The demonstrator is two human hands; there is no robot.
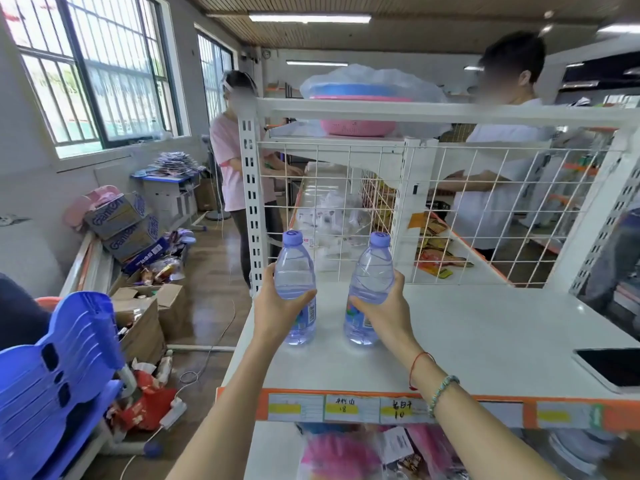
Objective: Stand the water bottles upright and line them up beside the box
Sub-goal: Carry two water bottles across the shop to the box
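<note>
A person's left hand and right hand each wrap a water bottle at mid-body, both upright on the white shelf, apparently steadied for lining up; no box is identifiable nearby.

"Ganten" is printed on two stacked cardboard boxes on the floor at left. Handwritten "8" and "10" are seen on price tags along the shelf's front edge.

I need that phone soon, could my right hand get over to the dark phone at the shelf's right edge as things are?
Probably not yet: the right hand grips a water bottle. The shelf toward the phone looks bare.
</note>
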